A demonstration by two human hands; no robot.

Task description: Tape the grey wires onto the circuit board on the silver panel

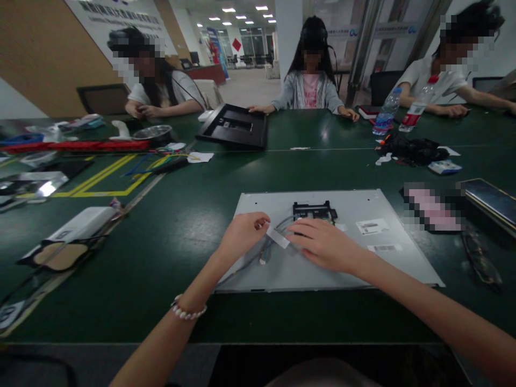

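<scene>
A flat grey metal panel (322, 274) lies on the green table in front of me. Near its back edge sits a black bracket with a circuit board (314, 208), and grey cables (250, 262) run from it toward the panel's left front. My left hand (245, 232), above the panel's left part, pinches one end of a small white strip (279, 237). My right hand (324, 244) is spread, palm down, over the cables and the board's front side, its fingertips close to the strip's other end. Two white labels are on the panel's right, one of them a barcode label (385, 248).
A person across the table touches a black monitor cover (237, 128); two more people sit at the sides. Bottles (387, 112), black bundled material (415, 149), phones (489, 201) and glasses (479, 258) lie right. Cables, a metal bowl (153, 133) and a white pack (83, 224) are left.
</scene>
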